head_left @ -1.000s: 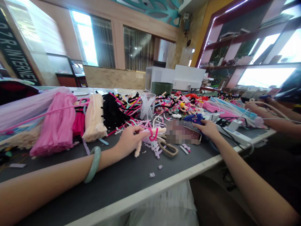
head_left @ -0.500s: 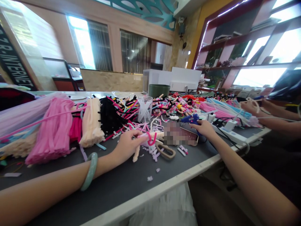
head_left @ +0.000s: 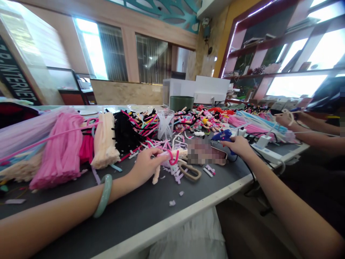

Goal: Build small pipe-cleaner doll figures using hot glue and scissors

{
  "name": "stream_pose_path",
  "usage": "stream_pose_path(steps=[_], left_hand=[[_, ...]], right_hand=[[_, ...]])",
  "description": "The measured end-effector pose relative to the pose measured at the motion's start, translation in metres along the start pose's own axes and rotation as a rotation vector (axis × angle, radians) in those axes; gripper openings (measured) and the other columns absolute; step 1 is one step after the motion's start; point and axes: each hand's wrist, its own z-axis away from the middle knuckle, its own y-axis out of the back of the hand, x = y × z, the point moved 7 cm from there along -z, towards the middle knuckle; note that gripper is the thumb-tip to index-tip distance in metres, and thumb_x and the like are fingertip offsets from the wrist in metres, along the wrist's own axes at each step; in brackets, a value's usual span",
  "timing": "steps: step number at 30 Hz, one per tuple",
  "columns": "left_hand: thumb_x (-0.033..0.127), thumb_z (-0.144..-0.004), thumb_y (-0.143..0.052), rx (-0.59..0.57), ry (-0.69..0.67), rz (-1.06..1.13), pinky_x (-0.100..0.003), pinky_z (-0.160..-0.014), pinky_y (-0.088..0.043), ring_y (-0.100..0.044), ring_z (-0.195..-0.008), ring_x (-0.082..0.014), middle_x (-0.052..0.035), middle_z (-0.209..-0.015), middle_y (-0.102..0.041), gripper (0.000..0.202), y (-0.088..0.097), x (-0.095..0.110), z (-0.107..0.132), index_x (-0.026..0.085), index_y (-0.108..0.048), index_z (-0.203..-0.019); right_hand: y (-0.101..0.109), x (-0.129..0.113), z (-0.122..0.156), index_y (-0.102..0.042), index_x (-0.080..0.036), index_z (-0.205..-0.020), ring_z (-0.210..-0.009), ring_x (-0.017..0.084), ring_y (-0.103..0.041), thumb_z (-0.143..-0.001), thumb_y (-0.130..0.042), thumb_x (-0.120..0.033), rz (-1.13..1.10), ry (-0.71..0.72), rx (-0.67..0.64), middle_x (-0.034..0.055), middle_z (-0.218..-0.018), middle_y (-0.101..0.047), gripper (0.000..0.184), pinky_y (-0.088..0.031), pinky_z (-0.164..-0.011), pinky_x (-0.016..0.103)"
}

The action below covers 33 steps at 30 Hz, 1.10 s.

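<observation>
My left hand (head_left: 147, 165), closed, pinches a pipe-cleaner figure over the table; a deep pink curl (head_left: 173, 157) shows at the fingertips and a cream piece hangs below the hand. My right hand (head_left: 238, 146) is wrapped round a blue hot glue gun (head_left: 221, 136), its nozzle pointing left. Beneath the gun lies a phone (head_left: 219, 154), partly blurred out. Scissors with beige handles (head_left: 195, 173) rest between the hands, their blades hidden. Lilac offcuts (head_left: 178, 176) are scattered around them.
Bundles of pink pipe cleaners (head_left: 60, 147) and cream pipe cleaners (head_left: 105, 142) lie at left. A clear cup (head_left: 165, 126) stands behind, near heaped small dolls (head_left: 199, 120). A white power strip (head_left: 266, 153) with cords sits at right. Another person's hands (head_left: 288, 118) work beyond it.
The right hand and the glue gun have shifted slightly right and up, away from the phone. The left hand keeps its hold with almost no movement.
</observation>
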Motion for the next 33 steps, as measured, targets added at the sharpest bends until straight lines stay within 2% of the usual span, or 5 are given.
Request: stream_pose_path(steps=[10, 15, 20, 28, 33], left_hand=[[0.041, -0.085, -0.049, 0.024, -0.004, -0.038, -0.021, -0.049, -0.035, -0.05, -0.029, -0.0114, 0.0075, -0.028, -0.05, 0.027, 0.001, 0.0, 0.001, 0.017, -0.058, -0.075], [0.041, -0.085, -0.048, 0.023, 0.0, -0.028, -0.021, -0.047, -0.033, -0.049, -0.027, -0.0116, 0.0073, -0.027, -0.049, 0.028, 0.002, 0.0, 0.001, 0.017, -0.058, -0.074], [0.039, -0.082, -0.05, 0.055, -0.008, 0.001, -0.022, -0.048, -0.034, -0.049, -0.026, -0.0121, 0.0069, -0.028, -0.05, 0.026, 0.005, 0.0, 0.0, 0.017, -0.057, -0.07], [0.041, -0.083, -0.05, 0.022, 0.008, 0.06, -0.021, -0.049, -0.034, -0.049, -0.027, -0.0114, 0.0074, -0.027, -0.049, 0.027, 0.001, -0.001, 0.001, 0.018, -0.053, -0.07], [0.04, -0.084, -0.05, 0.019, 0.008, 0.057, -0.021, -0.047, -0.032, -0.049, -0.027, -0.0119, 0.0077, -0.027, -0.049, 0.026, 0.001, -0.003, 0.001, 0.018, -0.052, -0.07]], right_hand=[[0.006, 0.009, 0.003, -0.059, -0.017, -0.058, -0.056, 0.019, -0.057, -0.073, -0.06, -0.048, -0.016, -0.069, -0.023, 0.005, -0.055, -0.059, 0.034, -0.036, -0.051, 0.026], [0.005, 0.013, 0.003, -0.061, -0.016, -0.06, -0.056, 0.019, -0.057, -0.074, -0.06, -0.045, -0.031, -0.077, -0.01, 0.0054, -0.056, -0.06, 0.032, -0.035, -0.051, 0.026], [0.002, 0.008, 0.005, -0.061, -0.016, -0.059, -0.054, 0.018, -0.056, -0.075, -0.059, -0.045, -0.054, -0.078, 0.014, 0.0051, -0.054, -0.059, 0.033, -0.034, -0.049, 0.026], [0.003, 0.002, 0.004, -0.061, -0.016, -0.059, -0.053, 0.018, -0.056, -0.075, -0.059, -0.044, -0.085, -0.064, 0.047, 0.0043, -0.052, -0.058, 0.032, -0.034, -0.048, 0.025], [-0.004, -0.002, 0.0, -0.062, -0.015, -0.059, -0.056, 0.019, -0.059, -0.075, -0.06, -0.045, -0.074, -0.052, 0.031, 0.0056, -0.055, -0.061, 0.034, -0.036, -0.05, 0.026]])
